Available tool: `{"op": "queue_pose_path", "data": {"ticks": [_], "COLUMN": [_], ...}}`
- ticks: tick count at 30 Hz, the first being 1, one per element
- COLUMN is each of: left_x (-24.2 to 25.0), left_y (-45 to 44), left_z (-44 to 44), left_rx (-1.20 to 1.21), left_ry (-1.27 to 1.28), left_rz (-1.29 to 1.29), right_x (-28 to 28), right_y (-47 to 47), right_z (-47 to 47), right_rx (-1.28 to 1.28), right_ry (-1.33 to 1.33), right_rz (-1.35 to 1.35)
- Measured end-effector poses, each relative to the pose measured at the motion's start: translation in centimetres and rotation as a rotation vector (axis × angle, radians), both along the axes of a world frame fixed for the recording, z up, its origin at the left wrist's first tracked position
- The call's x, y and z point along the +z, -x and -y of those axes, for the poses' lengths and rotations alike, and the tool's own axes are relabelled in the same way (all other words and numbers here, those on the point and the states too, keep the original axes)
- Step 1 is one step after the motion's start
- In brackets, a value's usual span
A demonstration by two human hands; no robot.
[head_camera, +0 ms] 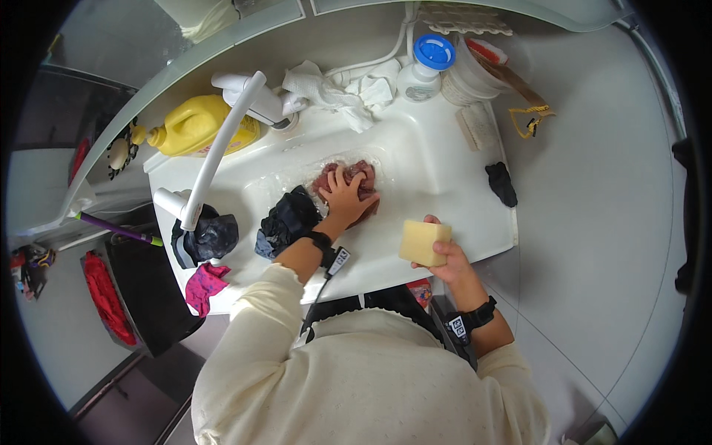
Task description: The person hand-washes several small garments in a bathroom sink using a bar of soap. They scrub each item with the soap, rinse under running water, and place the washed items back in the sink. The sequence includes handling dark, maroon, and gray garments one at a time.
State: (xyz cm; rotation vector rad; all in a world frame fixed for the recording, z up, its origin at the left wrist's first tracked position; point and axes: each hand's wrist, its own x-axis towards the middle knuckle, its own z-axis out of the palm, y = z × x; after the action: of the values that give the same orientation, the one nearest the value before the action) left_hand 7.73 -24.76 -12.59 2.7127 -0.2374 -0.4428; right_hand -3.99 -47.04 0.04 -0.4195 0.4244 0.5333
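Observation:
My left hand (pixel 346 197) lies with spread fingers on a wet reddish-brown cloth (pixel 361 168) in the white sink (pixel 423 167). Shallow water with some suds surrounds that cloth, and my palm covers part of it. In my right hand (pixel 453 260) is a large pale-yellow block of soap (pixel 421 243), gripped by its sides above the sink's front edge. A wet bundle of black and grey-blue cloth (pixel 289 217) sits just left of my left hand.
A white faucet (pixel 222 150) arches over the left side, near dark cloths (pixel 214 236) and a pink cloth (pixel 206 286). Behind stand a yellow detergent jug (pixel 192 125) and a blue-topped bottle (pixel 420 80). A scrub brush (pixel 477 128) and black cloth (pixel 501 183) lie right.

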Motion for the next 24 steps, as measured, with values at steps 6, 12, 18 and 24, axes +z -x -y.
{"op": "queue_pose_path", "data": {"ticks": [6,12,18,24], "left_x": [-1.6,2.3,-0.6,-0.3], "left_y": [-3.5,-1.7,0.6,-2.6], "left_z": [0.3,-2.6,0.7,-0.3], "left_rx": [-0.444,-0.513,-0.034,-0.361], "left_ry": [-0.104,0.113,-0.142,0.027], "left_rz": [0.044,0.026,0.131,-0.068], "right_x": [0.6,0.7,0.1,0.7], "right_y": [0.1,0.2,0.3,0.2], "right_z": [-0.5,-0.4,-1.0,-0.9], "right_rx": [0.002,-0.033,-0.007,-0.006], "right_ry": [-0.006,-0.034,0.009,0.014], "right_rz": [0.009,0.056,0.006,0.014]}}
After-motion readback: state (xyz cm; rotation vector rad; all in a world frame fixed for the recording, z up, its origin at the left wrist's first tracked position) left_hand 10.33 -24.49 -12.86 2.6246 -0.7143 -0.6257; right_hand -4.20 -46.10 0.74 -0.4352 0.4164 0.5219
